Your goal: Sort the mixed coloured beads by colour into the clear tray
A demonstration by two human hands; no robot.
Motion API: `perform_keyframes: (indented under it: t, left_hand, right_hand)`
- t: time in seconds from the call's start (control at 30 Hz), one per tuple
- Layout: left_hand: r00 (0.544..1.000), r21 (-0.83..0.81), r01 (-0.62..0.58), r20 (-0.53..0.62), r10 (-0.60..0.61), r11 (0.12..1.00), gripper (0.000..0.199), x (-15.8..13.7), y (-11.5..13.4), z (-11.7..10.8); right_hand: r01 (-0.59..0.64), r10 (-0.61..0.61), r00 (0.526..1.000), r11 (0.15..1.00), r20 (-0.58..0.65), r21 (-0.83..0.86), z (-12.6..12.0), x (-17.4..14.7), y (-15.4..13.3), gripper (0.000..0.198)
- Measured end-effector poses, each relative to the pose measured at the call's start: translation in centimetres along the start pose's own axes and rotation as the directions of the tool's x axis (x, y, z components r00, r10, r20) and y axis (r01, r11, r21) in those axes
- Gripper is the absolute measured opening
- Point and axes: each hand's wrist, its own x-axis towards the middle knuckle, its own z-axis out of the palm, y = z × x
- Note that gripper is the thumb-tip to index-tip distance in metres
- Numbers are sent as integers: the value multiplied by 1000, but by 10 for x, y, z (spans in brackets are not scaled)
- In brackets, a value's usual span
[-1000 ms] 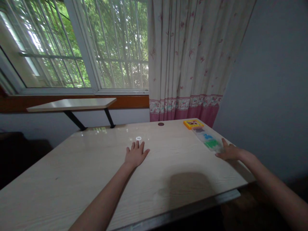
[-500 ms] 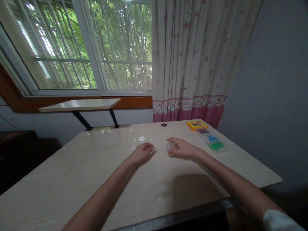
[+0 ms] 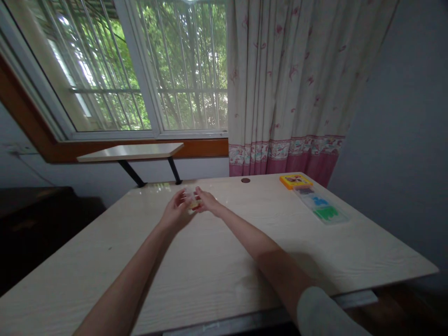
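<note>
Between my two hands is a small clear plastic box (image 3: pixel 191 192), slightly blurred, with something yellowish showing low in it. My left hand (image 3: pixel 174 211) has its fingers closed around the box's left side. From the right, the fingers and thumb of my right hand (image 3: pixel 207 203) grip the other side. Both hands are over the far left-centre part of the table, and the fingers cover much of the box. Whether it touches the tabletop, I cannot tell.
At the table's (image 3: pixel 196 280) far right lies a yellow box (image 3: pixel 296 181) with a picture on it. A row of clear boxes runs toward me from it, with dark (image 3: pixel 305 190), blue (image 3: pixel 319 201) and green pieces (image 3: pixel 326 213). A raised shelf (image 3: pixel 133 150) stands at the back left.
My right hand has carried the clear box leftward to my left hand, which has moved left and closed on it. The view has shifted slightly left.
</note>
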Motion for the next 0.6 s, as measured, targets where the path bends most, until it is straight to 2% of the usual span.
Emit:
perform_keyframes:
  t: [0.1, 0.17, 0.27, 0.37, 0.6]
  left_hand:
    - [989, -37, 28, -145, -33, 999, 51, 5, -11, -11]
    - [984, -6, 65, -168, -65, 998, 54, 7, -16, -16]
    - [988, 64, 107, -117, -99, 992, 54, 6, -18, -19]
    - [996, 125, 83, -49, -77, 989, 54, 3, -17, -18]
    - [995, 134, 62, 71, -72, 989, 63, -3, -16, -16]
  right_hand:
    - [175, -196, 976, 964, -90, -199, 4, -2, 12, 40]
    - [232, -270, 959, 924, -88, -305, 5, -6, 19, 35]
    - [284, -318, 948, 862, -12, -421, 5, -14, 25, 37]
    - [320, -349, 936, 786, 48, -530, 6, -23, 22, 37]
    - [264, -351, 936, 639, 32, -722, 8, -41, 8, 41]
